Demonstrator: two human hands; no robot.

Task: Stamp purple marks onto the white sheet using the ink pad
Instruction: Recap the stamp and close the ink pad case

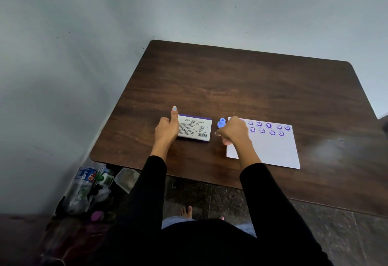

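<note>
The closed ink pad box [195, 128], white with a purple rim, lies on the brown table [241, 85]. My left hand [168, 129] presses against its left edge, with one finger stretched out along that side. The small blue stamp [221, 123] stands tilted between the box and the white sheet [270, 150]. My right hand [234, 131] is curled around the stamp's lower part, over the sheet's near-left corner. Two rows of several purple smiley marks [268, 125] run along the sheet's far edge. The hand hides the leftmost ones.
The table sits in a corner against a grey wall. On the floor to the left, below the table edge, are a plastic bag of bottles [86, 190] and a clear container [127, 178]. My bare feet [185, 211] show under the table.
</note>
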